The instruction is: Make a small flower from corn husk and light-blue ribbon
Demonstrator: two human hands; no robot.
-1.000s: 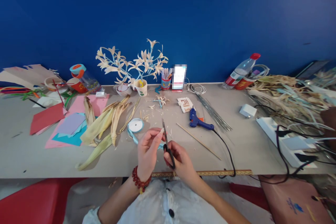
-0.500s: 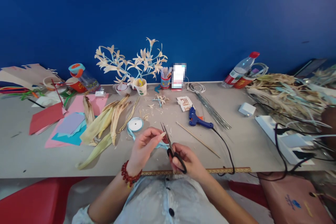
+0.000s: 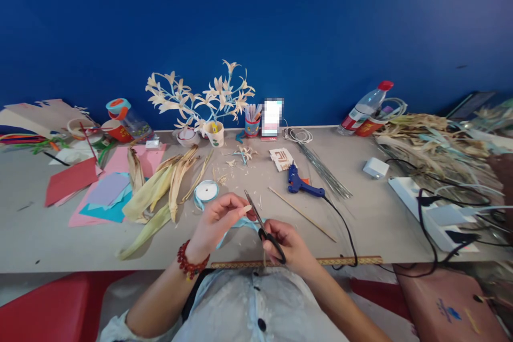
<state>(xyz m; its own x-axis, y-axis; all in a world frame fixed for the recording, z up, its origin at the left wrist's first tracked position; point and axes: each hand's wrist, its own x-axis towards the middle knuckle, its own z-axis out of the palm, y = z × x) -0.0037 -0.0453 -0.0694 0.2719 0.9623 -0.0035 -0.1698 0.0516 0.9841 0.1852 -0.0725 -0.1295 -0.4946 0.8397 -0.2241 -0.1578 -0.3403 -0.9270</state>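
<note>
Below the wall, along the table: flowers in white cup; pale sticks in patterned cup; toward near edge, right hand curled round scissors, blades angled forward-left; left hand pinching pale sliver, roughly crosswise, just left of blades; contact unclear.

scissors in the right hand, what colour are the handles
The scissor handles are black, showing best in the head view.
</note>
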